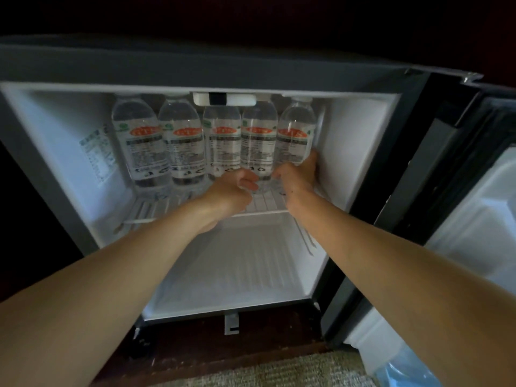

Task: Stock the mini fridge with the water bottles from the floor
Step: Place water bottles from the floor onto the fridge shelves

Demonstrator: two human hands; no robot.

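Observation:
Several clear water bottles with red-and-white labels stand in a row on the upper wire shelf (145, 216) of the open mini fridge (69, 129). My right hand (298, 175) grips the base of the rightmost bottle (297, 127), fingers on its right side and thumb on its left. My left hand (237, 188) is curled into a loose fist at the shelf front, knuckles near the base of the neighbouring bottle (259, 135), with nothing visibly inside its fingers. The two leftmost bottles (139, 135) stand untouched.
The fridge's lower compartment (231, 269) holds nothing. Its door (474, 208) swings open to the right. A light fitting (224, 99) hangs from the fridge ceiling above the bottles. Carpet (265, 370) lies in front, and blue plastic (405, 370) shows at the lower right.

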